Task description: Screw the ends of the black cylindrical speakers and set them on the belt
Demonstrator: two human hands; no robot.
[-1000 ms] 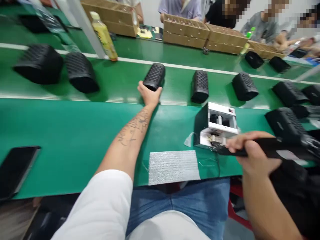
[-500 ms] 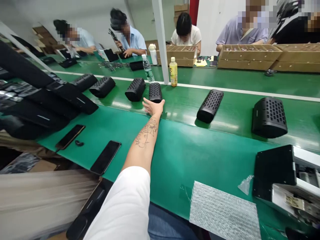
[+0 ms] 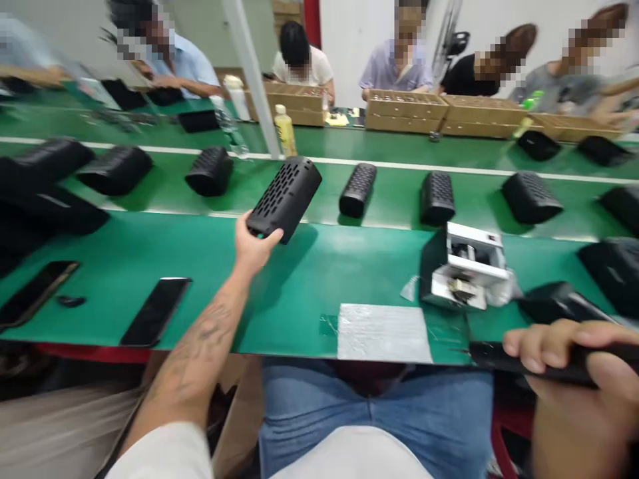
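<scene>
My left hand grips the near end of a black speaker housing with rows of slots in its face. The housing is tilted and held up above the green bench. At the lower right, my right hand is wrapped round a black electric screwdriver, blurred, its thin tip pointing left. Near that tip lies a silvery textured pad. Beyond the screwdriver stands a black and white screw feeder with an open top.
Several more black housings, one of them here, stand along the green belt. A phone and another phone lie at left. A white post rises behind the belt. Co-workers sit opposite, behind cardboard trays.
My left hand has lifted a speaker housing off the belt and drawn it nearer. My right hand has come into view with the screwdriver. The view has swung right.
</scene>
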